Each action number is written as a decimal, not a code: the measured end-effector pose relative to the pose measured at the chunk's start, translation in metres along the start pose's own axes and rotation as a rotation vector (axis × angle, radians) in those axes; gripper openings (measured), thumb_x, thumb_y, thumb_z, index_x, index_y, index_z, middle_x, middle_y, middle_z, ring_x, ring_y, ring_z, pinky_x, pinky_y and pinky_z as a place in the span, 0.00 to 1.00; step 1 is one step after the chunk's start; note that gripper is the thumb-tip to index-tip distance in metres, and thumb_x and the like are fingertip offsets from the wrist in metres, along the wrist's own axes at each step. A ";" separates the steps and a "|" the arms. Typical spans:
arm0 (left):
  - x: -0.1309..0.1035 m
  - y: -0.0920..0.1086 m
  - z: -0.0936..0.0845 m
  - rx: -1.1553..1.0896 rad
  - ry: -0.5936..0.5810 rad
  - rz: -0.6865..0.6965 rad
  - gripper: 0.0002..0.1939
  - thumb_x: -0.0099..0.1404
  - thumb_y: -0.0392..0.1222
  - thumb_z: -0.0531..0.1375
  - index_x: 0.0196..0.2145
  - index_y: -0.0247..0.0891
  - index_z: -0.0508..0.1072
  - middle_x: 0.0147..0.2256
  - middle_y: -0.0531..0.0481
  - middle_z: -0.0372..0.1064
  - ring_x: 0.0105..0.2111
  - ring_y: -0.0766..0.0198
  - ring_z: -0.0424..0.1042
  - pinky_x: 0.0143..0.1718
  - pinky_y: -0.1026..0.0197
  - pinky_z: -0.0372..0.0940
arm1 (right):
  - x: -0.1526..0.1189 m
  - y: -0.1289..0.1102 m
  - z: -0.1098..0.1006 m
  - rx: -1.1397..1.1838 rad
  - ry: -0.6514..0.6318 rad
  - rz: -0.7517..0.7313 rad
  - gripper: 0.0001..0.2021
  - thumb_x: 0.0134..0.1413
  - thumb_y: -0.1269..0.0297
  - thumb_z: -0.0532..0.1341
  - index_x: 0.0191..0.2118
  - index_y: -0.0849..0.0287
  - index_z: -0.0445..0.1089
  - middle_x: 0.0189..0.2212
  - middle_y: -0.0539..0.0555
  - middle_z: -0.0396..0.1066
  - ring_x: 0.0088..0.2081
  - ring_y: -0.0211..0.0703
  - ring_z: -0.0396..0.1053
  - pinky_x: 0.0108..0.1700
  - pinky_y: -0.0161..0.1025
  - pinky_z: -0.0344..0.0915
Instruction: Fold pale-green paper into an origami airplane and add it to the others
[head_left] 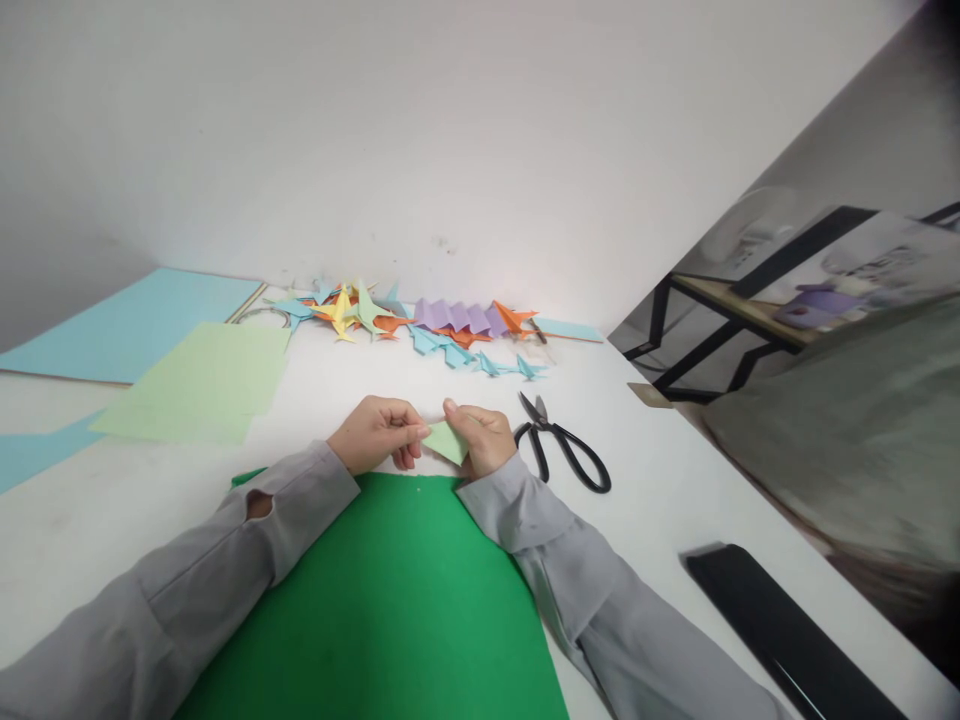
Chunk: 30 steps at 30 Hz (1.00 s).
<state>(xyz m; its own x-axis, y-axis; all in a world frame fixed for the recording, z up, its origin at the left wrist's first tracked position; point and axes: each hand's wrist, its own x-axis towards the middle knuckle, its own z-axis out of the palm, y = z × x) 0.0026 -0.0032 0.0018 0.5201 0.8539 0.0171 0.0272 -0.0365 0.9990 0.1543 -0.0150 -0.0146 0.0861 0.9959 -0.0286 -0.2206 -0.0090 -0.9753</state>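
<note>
Light-green paper [446,441] is pinched at opposite sides by the left hand [381,434] and right hand [484,438], probably to steady it, over the worktop [645,520] near the far edge of the green sheet [390,600]; scissors [550,427] lie nearby, likely for reach.

1. Hands [381,435]: 2.
2. Sm. lt-grn paper pc. [445,442]: 1.
3. Blk-handled scissors [581,460]: 1 pr.
4. Lg. grn sheet [390,600]: 1.
5. Purple pleated paper strip [459,317]: 1.
6. Sm. blue paper birds [529,368], front R end: 2.
7. Origami pile [343,314]: several, can't count from where I'm standing.
</note>
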 end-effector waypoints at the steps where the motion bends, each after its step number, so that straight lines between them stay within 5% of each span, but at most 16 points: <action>1: 0.000 0.000 0.000 0.000 0.003 -0.003 0.15 0.50 0.48 0.62 0.21 0.31 0.67 0.16 0.53 0.66 0.14 0.69 0.66 0.17 0.67 0.63 | -0.001 -0.001 0.001 0.012 -0.003 0.018 0.21 0.33 0.47 0.65 0.14 0.63 0.67 0.08 0.47 0.61 0.12 0.33 0.58 0.14 0.32 0.55; 5: 0.001 0.000 -0.001 0.003 0.022 -0.004 0.14 0.51 0.47 0.61 0.21 0.31 0.67 0.16 0.53 0.66 0.14 0.70 0.66 0.17 0.67 0.63 | -0.003 -0.006 0.002 0.024 -0.066 0.032 0.21 0.33 0.45 0.64 0.17 0.63 0.69 0.09 0.49 0.64 0.12 0.36 0.62 0.14 0.33 0.60; 10: 0.000 0.001 0.000 0.009 0.039 -0.011 0.14 0.51 0.45 0.62 0.20 0.31 0.67 0.15 0.53 0.66 0.14 0.70 0.66 0.16 0.67 0.62 | -0.004 -0.004 0.000 -0.093 -0.122 -0.024 0.15 0.22 0.60 0.72 0.20 0.62 0.70 0.11 0.48 0.67 0.14 0.36 0.64 0.16 0.32 0.62; 23: -0.001 0.004 0.002 -0.025 0.134 0.033 0.13 0.46 0.43 0.65 0.21 0.31 0.67 0.14 0.53 0.66 0.13 0.69 0.66 0.15 0.68 0.62 | -0.004 -0.007 0.000 -0.045 -0.094 -0.094 0.07 0.32 0.63 0.68 0.20 0.60 0.72 0.13 0.47 0.68 0.14 0.32 0.61 0.17 0.31 0.61; 30: -0.003 0.007 0.005 0.097 0.270 0.002 0.11 0.44 0.40 0.66 0.18 0.32 0.67 0.09 0.57 0.60 0.08 0.74 0.58 0.09 0.71 0.52 | 0.002 0.000 -0.003 -0.091 -0.138 -0.125 0.10 0.31 0.62 0.69 0.21 0.62 0.73 0.13 0.48 0.67 0.14 0.32 0.62 0.16 0.31 0.59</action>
<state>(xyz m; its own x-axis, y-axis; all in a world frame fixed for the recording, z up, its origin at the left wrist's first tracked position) 0.0051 -0.0083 0.0087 0.2746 0.9606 0.0427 0.1143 -0.0767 0.9905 0.1578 -0.0133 -0.0150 -0.0279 0.9927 0.1178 -0.1272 0.1133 -0.9854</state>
